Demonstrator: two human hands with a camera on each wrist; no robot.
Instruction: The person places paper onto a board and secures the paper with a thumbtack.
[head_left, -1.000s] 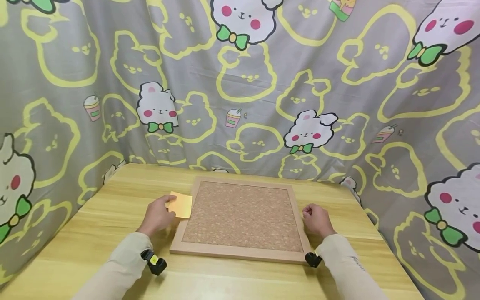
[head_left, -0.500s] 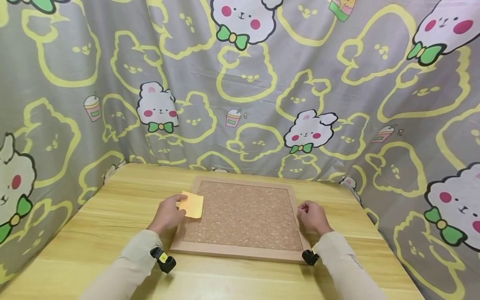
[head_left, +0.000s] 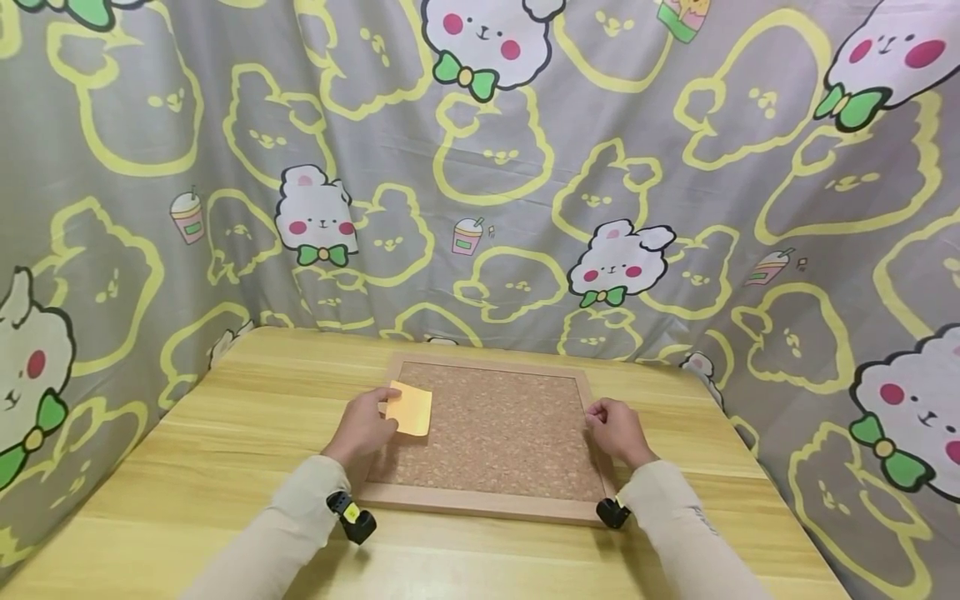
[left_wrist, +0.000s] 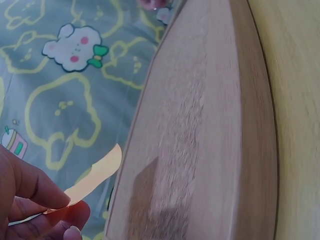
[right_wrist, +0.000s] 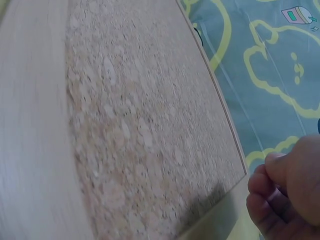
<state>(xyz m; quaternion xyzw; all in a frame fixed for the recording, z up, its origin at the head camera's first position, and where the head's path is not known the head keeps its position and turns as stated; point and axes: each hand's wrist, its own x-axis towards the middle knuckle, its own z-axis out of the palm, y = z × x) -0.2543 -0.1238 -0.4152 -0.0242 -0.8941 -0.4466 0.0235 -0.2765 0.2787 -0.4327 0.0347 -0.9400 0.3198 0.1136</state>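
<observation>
Holding in the left grip (head_left: 365,425) an orange paper sheet (head_left: 413,409), pinched by its left side between thumb and fingers and raised clear of the surface, over the left part of the framed corkboard (head_left: 502,437), lying on the table (head_left: 180,467). At the right edge of the corkboard, having the right grip (head_left: 619,432) closed, with the fingers curled and the thumb tip laid against the forefinger; not possible to tell about any small thing inside.
</observation>
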